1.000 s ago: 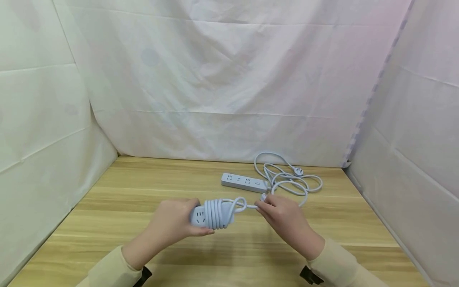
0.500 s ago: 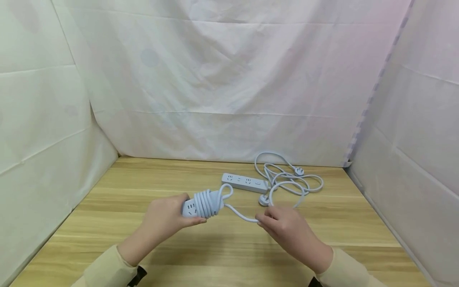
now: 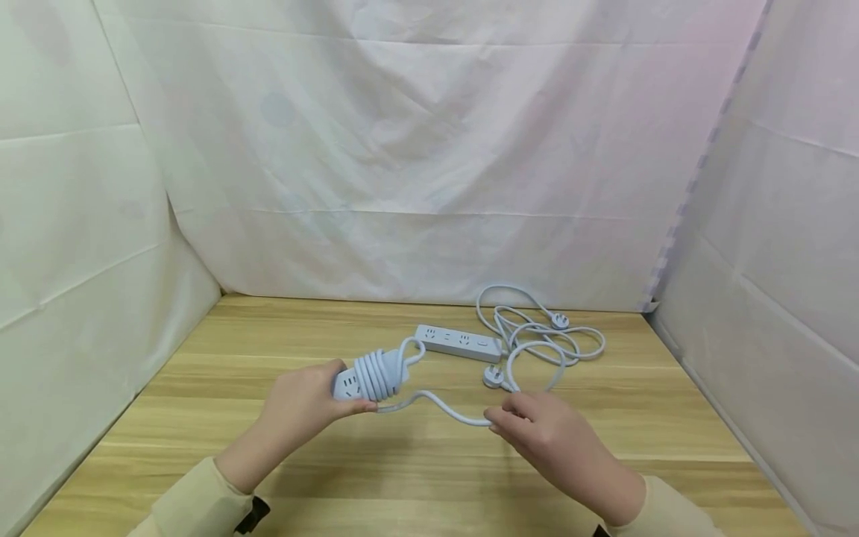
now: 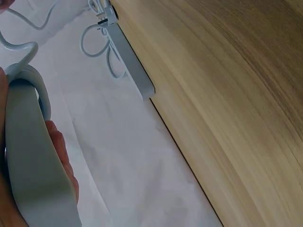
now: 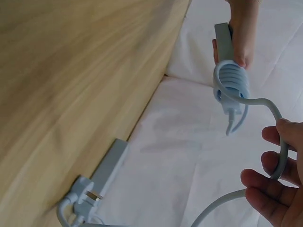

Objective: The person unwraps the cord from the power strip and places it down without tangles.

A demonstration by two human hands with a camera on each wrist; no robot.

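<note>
My left hand (image 3: 305, 399) grips a white power strip (image 3: 347, 385) at its socket end, clear of the table. Several turns of its white cord (image 3: 376, 375) wrap the strip's middle, and a small loop sticks out at the far end. From the wrapping, a slack length of cord (image 3: 443, 406) runs across to my right hand (image 3: 553, 440). There the thumb and fingers pinch it, as the right wrist view also shows with the cord (image 5: 282, 158) crossing the fingers. Past that hand the cord bends round in a loop towards a plug (image 3: 493, 376), pins upward.
A second white power strip (image 3: 459, 343) lies on the wooden table (image 3: 268, 328) behind my hands. Its loosely tangled cord (image 3: 513, 313) and plug (image 3: 560, 321) spread to the right, near the back edge. White cloth (image 3: 429, 164) encloses the back and both sides.
The left hand has moved left and slightly up with the wrapped power strip. My right hand has come lower and a little right. The cord between them is longer and slacker.
</note>
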